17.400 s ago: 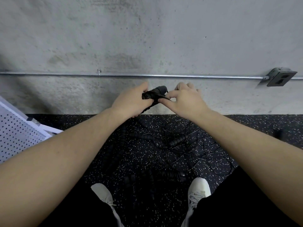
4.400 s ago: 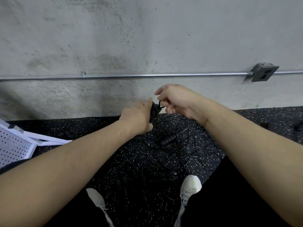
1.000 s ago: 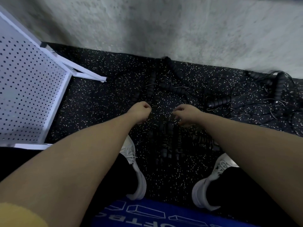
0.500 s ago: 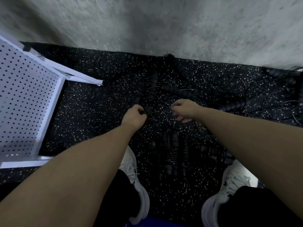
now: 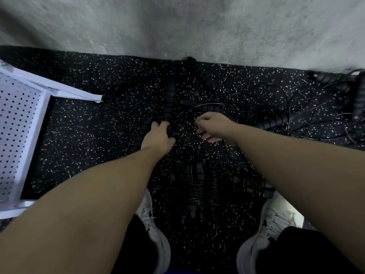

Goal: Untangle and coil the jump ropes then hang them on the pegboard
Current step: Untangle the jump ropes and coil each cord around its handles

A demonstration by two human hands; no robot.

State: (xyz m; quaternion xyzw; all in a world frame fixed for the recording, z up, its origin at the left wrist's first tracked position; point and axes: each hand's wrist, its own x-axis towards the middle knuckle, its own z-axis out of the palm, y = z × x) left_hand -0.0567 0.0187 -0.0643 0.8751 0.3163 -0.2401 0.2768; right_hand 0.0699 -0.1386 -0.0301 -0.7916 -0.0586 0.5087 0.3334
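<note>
Down at floor level, between my two white shoes (image 5: 152,220), my left hand (image 5: 158,138) had its fingers curled round a ribbed black handle (image 5: 169,129), one end of a jump rope (image 5: 169,99) whose beaded line ran away toward the far wall. My right hand (image 5: 214,126) hovered just beside it to the right, fingers loosely bent and holding nothing that I could make out; a thin cable may have passed under it, but against the dark speckled mat (image 5: 79,131) I could not tell. The two hands were near each other but apart.

Farther out, more handles and thin wire loops lay in a tangle (image 5: 276,115) on the right, and another cluster of handles (image 5: 199,184) sat nearer, between my feet. The white pegboard (image 5: 17,125) lay at the left edge, well apart from the ropes.

I judged the step was lifting one rope free of the pile. To do it well I would keep the handle firm in the left hand, let the right hand run along that same cord to find its crossings, and raise it slowly so the neighbouring wires dropped away rather than tightening into a knot.
</note>
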